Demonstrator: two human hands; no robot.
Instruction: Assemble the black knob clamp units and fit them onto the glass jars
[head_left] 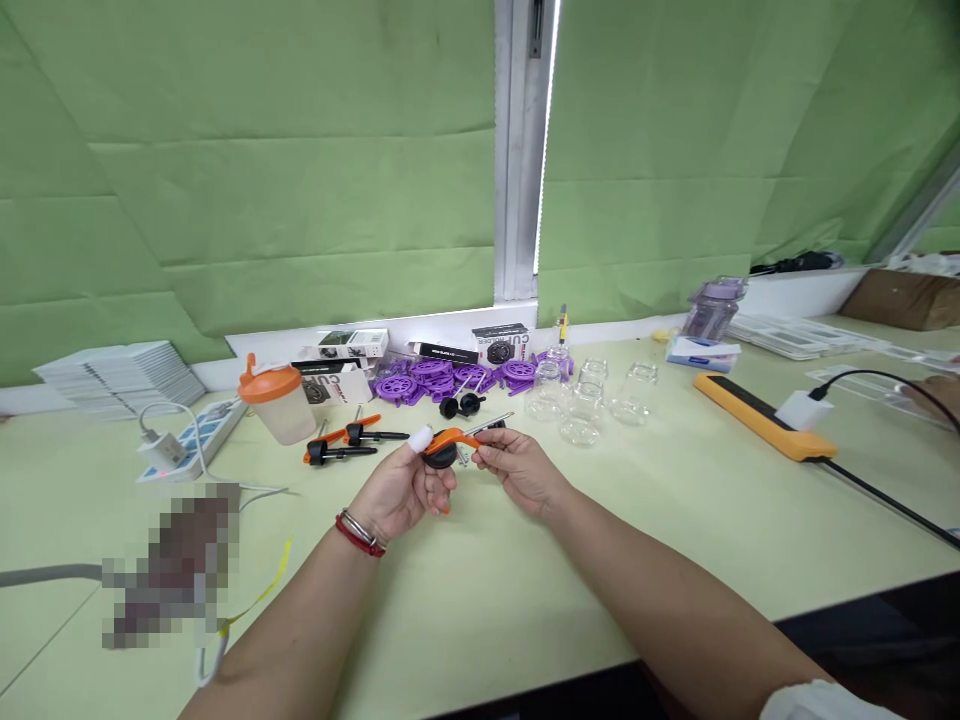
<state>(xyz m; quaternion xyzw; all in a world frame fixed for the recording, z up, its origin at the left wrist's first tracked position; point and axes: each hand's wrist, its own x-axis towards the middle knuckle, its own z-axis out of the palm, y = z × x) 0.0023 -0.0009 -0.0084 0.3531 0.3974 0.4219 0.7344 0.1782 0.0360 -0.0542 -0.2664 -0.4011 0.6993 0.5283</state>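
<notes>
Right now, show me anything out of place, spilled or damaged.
Nothing visible looks spilled or damaged. The purple parts lie in a loose jumble, unlike the tidier white stack at far left. Oddly, the left hand has a white cover on its thumb.

Three black-and-orange parts (441,457), two power strips (739,414) (one white, one orange), one orange-lidded cup (281,410)

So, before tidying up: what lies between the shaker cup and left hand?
Two black-and-orange assemblies lie between the shaker cup and left hand in the head view.
</notes>
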